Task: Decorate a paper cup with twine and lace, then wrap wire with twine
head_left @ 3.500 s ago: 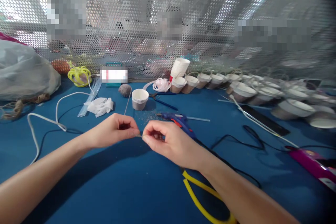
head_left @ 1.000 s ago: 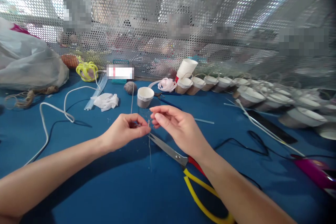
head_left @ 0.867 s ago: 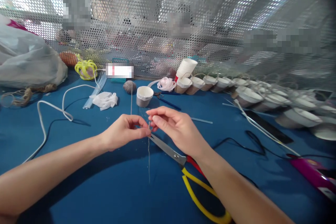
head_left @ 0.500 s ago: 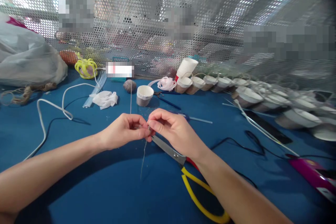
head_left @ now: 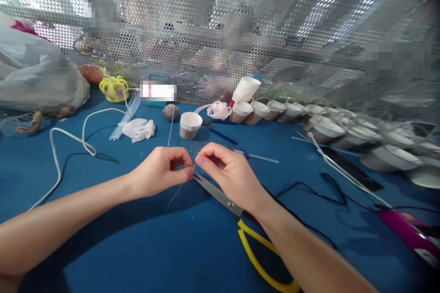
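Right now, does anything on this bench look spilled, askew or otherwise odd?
Minor only: pale specks are scattered on the blue table cover, like a small spill, between the upright white paper cup and the thin grey thread pinched by the left hand and right hand.

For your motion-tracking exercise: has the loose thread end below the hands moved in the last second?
Yes. The thread end has swung left, away from the scissors, which lie unmoved.
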Demonstrator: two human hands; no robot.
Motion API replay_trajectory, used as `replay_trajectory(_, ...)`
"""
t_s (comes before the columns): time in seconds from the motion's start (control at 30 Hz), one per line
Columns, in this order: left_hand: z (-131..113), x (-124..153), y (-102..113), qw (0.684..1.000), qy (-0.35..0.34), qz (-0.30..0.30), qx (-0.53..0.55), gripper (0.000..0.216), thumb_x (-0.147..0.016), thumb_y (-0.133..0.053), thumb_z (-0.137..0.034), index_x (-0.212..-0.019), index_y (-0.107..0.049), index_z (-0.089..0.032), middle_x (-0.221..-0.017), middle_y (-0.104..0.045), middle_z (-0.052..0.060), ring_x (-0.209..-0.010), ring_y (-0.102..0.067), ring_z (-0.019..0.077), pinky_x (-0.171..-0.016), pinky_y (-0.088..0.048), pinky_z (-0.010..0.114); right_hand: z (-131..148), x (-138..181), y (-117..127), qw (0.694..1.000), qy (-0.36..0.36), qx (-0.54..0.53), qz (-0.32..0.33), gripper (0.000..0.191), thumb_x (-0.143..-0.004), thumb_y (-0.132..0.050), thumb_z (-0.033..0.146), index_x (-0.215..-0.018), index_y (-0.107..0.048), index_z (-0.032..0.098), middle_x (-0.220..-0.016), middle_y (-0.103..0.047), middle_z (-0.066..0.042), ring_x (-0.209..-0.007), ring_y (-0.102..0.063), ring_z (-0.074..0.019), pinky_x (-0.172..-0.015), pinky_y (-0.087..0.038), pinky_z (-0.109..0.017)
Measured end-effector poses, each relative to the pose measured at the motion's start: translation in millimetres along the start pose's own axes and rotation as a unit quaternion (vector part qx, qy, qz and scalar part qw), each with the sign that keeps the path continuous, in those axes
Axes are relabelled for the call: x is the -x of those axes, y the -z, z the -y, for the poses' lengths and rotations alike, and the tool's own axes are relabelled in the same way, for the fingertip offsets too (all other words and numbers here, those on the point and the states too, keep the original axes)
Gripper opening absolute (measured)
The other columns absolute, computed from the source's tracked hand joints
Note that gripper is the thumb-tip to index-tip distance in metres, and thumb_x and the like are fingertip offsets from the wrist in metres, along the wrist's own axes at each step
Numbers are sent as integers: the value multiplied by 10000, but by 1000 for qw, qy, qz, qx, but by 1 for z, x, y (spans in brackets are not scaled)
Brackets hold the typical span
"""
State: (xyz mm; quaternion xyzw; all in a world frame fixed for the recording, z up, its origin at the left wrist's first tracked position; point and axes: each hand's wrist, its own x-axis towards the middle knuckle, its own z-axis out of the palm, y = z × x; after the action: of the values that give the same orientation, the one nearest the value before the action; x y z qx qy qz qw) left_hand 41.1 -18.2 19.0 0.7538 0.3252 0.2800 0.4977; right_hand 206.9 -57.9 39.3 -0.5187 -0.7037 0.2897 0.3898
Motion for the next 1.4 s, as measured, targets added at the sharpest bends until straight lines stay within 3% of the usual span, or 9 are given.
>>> replay_trajectory(0.13,-4,-2,3,994,26,48,92,97,-705,-568,-196,-647,-527,-131,-603,-615,-8,-510,-477,60,-486,-349,178,-1,-1,1,997,-10,-68,40,167,-840,-492,264,-949,-581,175,-781,-613,-12,-601,-547,-94,-559,-471,-221)
replay_trajectory(0.23,-6,-4,5,986,43,85,140,101,-725,-572,-206,-672,-542,-125,-639,-634,4,-591,-542,79,-568,-399,194,-1,-1,2,993,-5,-101,66,68,-809,-544,231,-800,-576,172,-715,-598,7,-588,-545,-87,-563,-464,-208)
replay_trajectory(0.37,-5,-4,9,984,34,109,136,100,-756,-550,-213,-730,-574,-119,-693,-633,6,-649,-548,85,-620,-405,203,0,-1,6,992,-19,-101,69,117,-817,-535,236,-720,-538,170,-621,-528,30,-536,-478,-73,-520,-422,-195)
replay_trajectory(0.47,-5,-4,12,991,10,93,99,128,-777,-525,-224,-722,-567,-117,-682,-595,-4,-652,-514,82,-623,-389,204,0,-2,8,991,-32,-106,79,118,-822,-522,243,-729,-527,170,-612,-507,34,-537,-464,-74,-519,-413,-198)
replay_trajectory(0.67,-2,-4,7,999,-6,31,15,154,-777,-507,-264,-747,-560,-123,-574,-455,-53,-510,-337,55,-470,-272,185,-1,-2,7,986,-54,-128,95,113,-824,-505,231,-733,-509,165,-609,-487,39,-535,-461,-70,-520,-417,-195)
replay_trajectory(0.83,-6,-2,6,999,7,21,28,173,-763,-504,-275,-739,-560,-113,-567,-441,-50,-511,-327,53,-464,-265,178,-1,-3,7,987,-57,-117,89,119,-829,-495,245,-741,-504,166,-607,-484,39,-532,-460,-71,-518,-413,-195)
replay_trajectory(1.03,-12,0,7,995,70,33,59,211,-714,-554,-326,-720,-570,-116,-502,-388,-60,-460,-273,49,-423,-200,193,1,-1,6,993,-44,-71,79,129,-838,-485,251,-733,-496,177,-606,-480,37,-538,-454,-81,-521,-402,-203)
replay_trajectory(1.2,-13,2,5,998,62,14,19,186,-665,-610,-303,-704,-591,-121,-447,-282,-88,-437,-188,43,-409,-138,203,2,0,5,998,-17,-5,65,142,-843,-479,244,-717,-494,182,-629,-493,28,-539,-446,-87,-505,-381,-208)
replay_trajectory(1.4,-9,1,1,998,60,-10,6,224,-648,-632,-344,-673,-590,-126,-456,-288,-83,-444,-202,44,-406,-154,194,2,1,4,997,30,65,34,136,-837,-496,208,-706,-514,178,-680,-537,11,-618,-483,-102,-571,-395,-218)
